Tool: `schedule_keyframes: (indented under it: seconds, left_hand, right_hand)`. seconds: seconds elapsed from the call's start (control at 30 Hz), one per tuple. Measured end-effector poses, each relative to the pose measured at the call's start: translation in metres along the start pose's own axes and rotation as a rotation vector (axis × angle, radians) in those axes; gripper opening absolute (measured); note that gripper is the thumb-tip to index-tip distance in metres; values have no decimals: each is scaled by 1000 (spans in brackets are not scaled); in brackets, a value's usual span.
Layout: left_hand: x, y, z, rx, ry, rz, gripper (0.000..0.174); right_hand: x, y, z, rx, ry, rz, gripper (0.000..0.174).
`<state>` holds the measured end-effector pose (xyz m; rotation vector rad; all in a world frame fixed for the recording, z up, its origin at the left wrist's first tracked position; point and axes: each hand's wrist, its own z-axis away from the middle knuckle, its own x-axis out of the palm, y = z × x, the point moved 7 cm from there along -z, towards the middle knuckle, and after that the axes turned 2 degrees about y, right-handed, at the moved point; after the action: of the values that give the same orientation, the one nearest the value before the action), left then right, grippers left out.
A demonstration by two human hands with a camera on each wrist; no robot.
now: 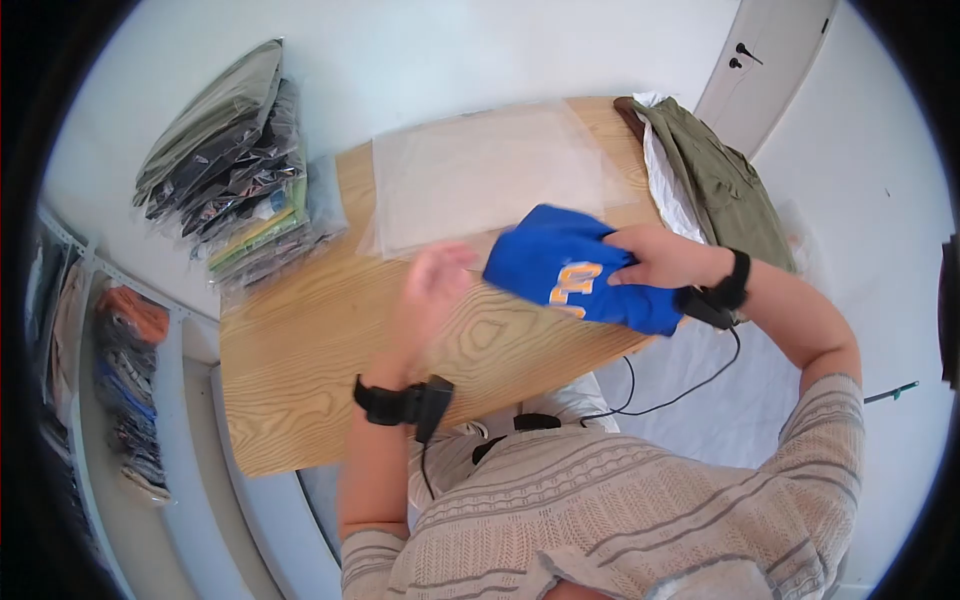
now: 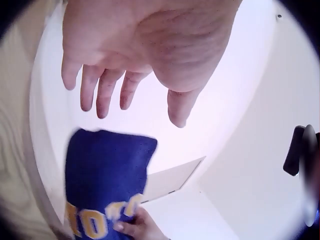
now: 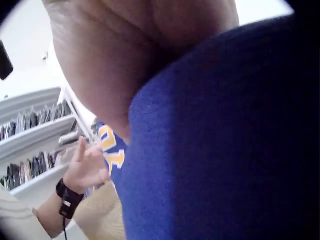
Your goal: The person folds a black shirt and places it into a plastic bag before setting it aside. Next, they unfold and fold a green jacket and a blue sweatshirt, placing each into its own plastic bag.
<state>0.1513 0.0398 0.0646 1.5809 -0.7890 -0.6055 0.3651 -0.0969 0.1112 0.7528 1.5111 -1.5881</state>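
Note:
A folded blue garment (image 1: 545, 255) with yellow and white lettering is held above the table in the head view. The right hand (image 1: 665, 257) grips its right part, thumb on the lettered face. Left of the garment, the left hand (image 1: 437, 290) is raised, blurred, touching nothing. In the left wrist view the left hand (image 2: 150, 45) has its fingers extended, apart from the garment (image 2: 107, 165). The right wrist view shows the garment (image 3: 150, 165) close up against the right hand (image 3: 135, 45), whose fingertips are hidden.
Clear plastic bags (image 1: 480, 175) lie flat at the table's (image 1: 290, 400) back. Bagged clothes (image 1: 225, 150) are stacked at the back left, and olive garments (image 1: 715, 180) lie at the right. Shelves with clothes (image 1: 130, 370) stand on the left. Cables run from both wrist cameras.

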Motion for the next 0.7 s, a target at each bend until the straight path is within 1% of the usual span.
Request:
schedule_keyframes:
  seconds: [0.03,0.07,0.1,0.13,0.17,0.2,0.23,0.27,0.3,0.33,0.37,0.4,0.43,0.47,0.53,0.6,0.67,0.7]
  left_hand:
    - [-20,3,-7,31,45,-119,34]
    - [-37,6,-13,65,92,-237,35]
    - [-46,5,-18,66,91,-240,35]
    - [-51,3,-23,62,67,-540,39]
    - [-56,-1,-28,61,45,-840,42]
    - [-62,-11,-33,69,51,-844,42]
    - [-63,-30,-40,69,-29,-1047,47]
    - [-61,-45,-45,68,-109,-1251,52]
    - [-61,-50,-50,76,-101,-1257,52]
    - [-59,-63,-54,-36,-179,-1305,55]
    - [-57,-72,-55,-150,-256,-1349,59]
    - [-50,-70,-55,-145,-247,-1355,59]
    - [-44,-69,-51,-173,-203,-1442,60]
    - [-37,-67,-47,-206,-161,-1530,63]
    - [-14,-59,-35,-236,-162,-1608,61]
    - [17,-38,-22,-259,-160,-1683,60]
    - [56,-32,0,-352,-515,-1573,63]
    - [62,-30,2,-268,-478,-1409,65]
  right_hand:
    - [-6,-3,16,19,131,-138,32]
    - [1,-4,30,19,134,-141,32]
    - [-1,6,44,154,303,-501,33]
    - [4,18,60,289,468,-862,34]
    - [12,18,69,281,471,-861,34]
    - [18,26,79,238,623,-1071,35]
    - [25,35,91,190,774,-1280,37]
    - [37,45,100,199,847,-1357,38]
    - [44,45,108,193,963,-1389,39]
    - [52,46,116,186,1080,-1420,39]
    - [66,52,119,172,1079,-1420,39]
    - [85,68,126,187,1205,-1524,40]
    - [99,82,132,205,1332,-1632,41]
    - [106,88,133,198,1330,-1642,41]
    - [114,97,137,170,1373,-1677,40]
    - [107,97,141,170,1335,-1668,37]
    - [93,90,143,160,1302,-1626,35]
    - [86,86,142,117,1323,-1626,35]
